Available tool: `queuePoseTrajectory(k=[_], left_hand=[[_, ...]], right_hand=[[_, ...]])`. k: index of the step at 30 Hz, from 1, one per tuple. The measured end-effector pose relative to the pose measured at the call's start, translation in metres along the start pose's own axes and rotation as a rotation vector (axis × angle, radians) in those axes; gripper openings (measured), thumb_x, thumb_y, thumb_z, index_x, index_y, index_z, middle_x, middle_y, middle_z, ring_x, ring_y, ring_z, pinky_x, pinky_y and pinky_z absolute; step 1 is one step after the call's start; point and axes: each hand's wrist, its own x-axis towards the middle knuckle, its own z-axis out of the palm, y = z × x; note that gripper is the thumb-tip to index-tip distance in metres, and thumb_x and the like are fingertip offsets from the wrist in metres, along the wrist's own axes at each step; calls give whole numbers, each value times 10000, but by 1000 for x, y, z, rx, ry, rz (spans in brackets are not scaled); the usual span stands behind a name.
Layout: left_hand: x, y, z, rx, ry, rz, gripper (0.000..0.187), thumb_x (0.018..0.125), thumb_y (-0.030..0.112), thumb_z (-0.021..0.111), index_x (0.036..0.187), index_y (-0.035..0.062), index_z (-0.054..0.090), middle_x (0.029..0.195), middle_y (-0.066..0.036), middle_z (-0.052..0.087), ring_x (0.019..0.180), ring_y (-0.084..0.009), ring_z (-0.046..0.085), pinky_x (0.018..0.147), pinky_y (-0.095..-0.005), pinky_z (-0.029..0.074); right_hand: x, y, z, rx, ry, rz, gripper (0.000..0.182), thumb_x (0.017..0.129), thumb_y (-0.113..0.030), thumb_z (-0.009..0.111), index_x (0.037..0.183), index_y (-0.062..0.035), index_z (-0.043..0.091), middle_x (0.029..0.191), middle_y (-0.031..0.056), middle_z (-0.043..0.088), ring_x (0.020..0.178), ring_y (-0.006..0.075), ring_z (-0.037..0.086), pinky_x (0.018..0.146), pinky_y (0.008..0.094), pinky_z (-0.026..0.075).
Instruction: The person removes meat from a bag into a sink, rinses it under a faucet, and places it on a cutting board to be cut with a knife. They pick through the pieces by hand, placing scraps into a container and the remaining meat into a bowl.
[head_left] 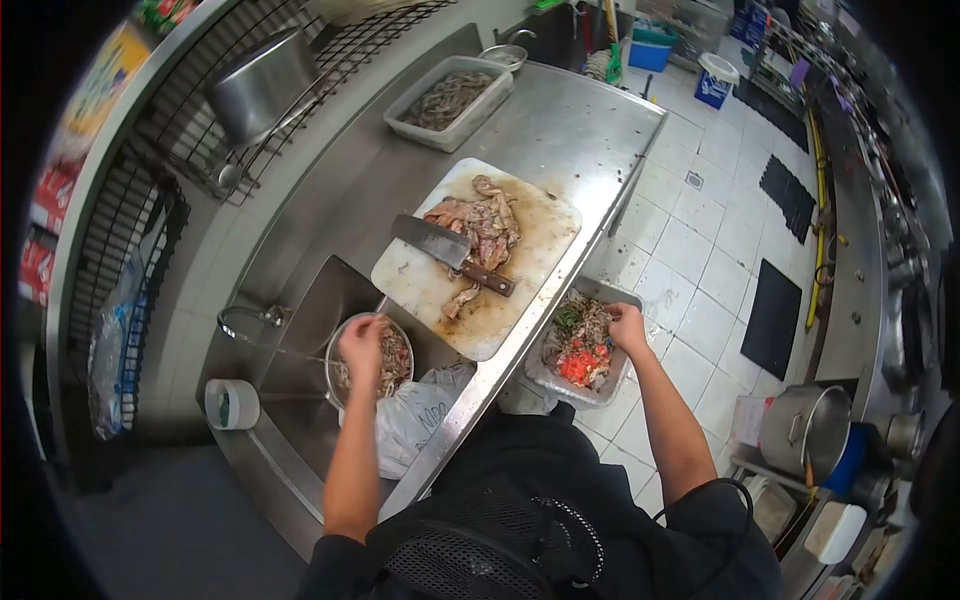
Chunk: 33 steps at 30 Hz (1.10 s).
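Observation:
My left hand (362, 350) is over a round metal bowl (408, 352) in the sink, its fingers curled together. Pale pinkish-grey pieces that look like shrimp (393, 362) fill the bowl. What those fingers hold, if anything, is hidden. Out to the right, my right hand (627, 328) is at the rim of a lined waste bin (603, 395) with fingers bent together; I cannot make out anything in them. Inside the bin lie greyish scraps (597, 325), green bits and bright red-orange bits (583, 366). A white plastic bag (405, 430) with writing lies beside the bowl.
On the steel counter, a white cutting board (545, 235) carries meat scraps (490, 225) and a cleaver (435, 240). Behind it stands a tub (447, 140) of grey shrimp. A faucet (270, 316) and white container (232, 404) are left. A large pot (805, 430) stands right.

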Motion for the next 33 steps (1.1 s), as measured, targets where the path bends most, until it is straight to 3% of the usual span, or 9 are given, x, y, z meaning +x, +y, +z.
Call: queuePoseTrajectory(k=[4, 6, 12, 16, 23, 25, 26, 30, 33], left_hand=[[19, -94, -37, 430, 102, -8, 343, 888, 162, 784, 1170, -23, 722, 981, -178, 767, 894, -339, 730, 826, -422, 571], [10, -36, -3, 334, 40, 105, 370, 826, 151, 796, 1162, 10, 734, 1058, -227, 743, 943, -399, 710, 864, -447, 558], [-19, 41, 111, 334, -338, 156, 346, 842, 130, 743, 1168, 21, 709, 1170, -203, 631, 1066, -414, 646, 940, -492, 528], [-22, 36, 122, 328, -228, 207, 222, 860, 67, 670, 1075, 27, 704, 1133, -199, 622, 1029, -420, 633, 926, -507, 515], [-17, 55, 125, 8, -241, 230, 129, 848, 50, 657, 961, 4, 701, 954, -179, 663, 940, -381, 653, 848, -471, 525], [-19, 75, 138, -61, -219, 373, 112, 833, 39, 653, 919, -5, 709, 912, -163, 678, 852, -347, 671, 776, -431, 536], [-22, 84, 147, -66, -231, 380, 112, 833, 39, 653, 919, -5, 709, 912, -163, 678, 852, -347, 671, 776, -431, 536], [-38, 120, 188, -200, -261, 354, 116, 816, 1, 630, 876, -11, 729, 880, -158, 688, 767, -306, 684, 699, -388, 536], [-52, 131, 222, -213, -304, 340, 143, 804, -34, 619, 867, -13, 746, 852, -154, 696, 742, -282, 689, 687, -364, 532]], right_hand=[[-3, -83, 13, 25, 172, -270, 192, 830, 43, 666, 1007, 15, 735, 965, 189, 736, 877, 293, 746, 808, 374, 598], [-8, -160, 23, 32, 190, -504, 137, 855, 43, 648, 977, 8, 700, 943, 186, 675, 833, 340, 698, 758, 386, 579], [-11, -283, 113, 174, -326, -841, 351, 815, 37, 604, 1150, -26, 685, 1090, 213, 684, 1005, 428, 674, 891, 481, 553], [-22, -301, 121, -69, -349, -626, 291, 810, -27, 635, 1098, -25, 675, 1047, 211, 672, 1009, 446, 659, 863, 513, 545], [-21, -292, 84, 69, -206, -708, 202, 774, -47, 692, 974, -26, 679, 938, 181, 680, 923, 397, 673, 810, 473, 544], [-22, -285, 66, 135, -130, -646, 191, 748, -37, 712, 934, -15, 674, 894, 159, 680, 898, 347, 676, 807, 432, 545], [-22, -280, 58, 184, -77, -645, 158, 768, 7, 682, 926, 0, 672, 869, 128, 680, 824, 261, 678, 738, 373, 547], [-22, -248, 18, 398, -11, -476, 113, 822, 46, 624, 925, 20, 663, 845, 74, 675, 720, 105, 612, 617, 269, 496], [-23, -207, -14, 344, 97, -402, 101, 823, 42, 636, 918, 17, 660, 855, 64, 677, 744, 94, 621, 645, 267, 512]])
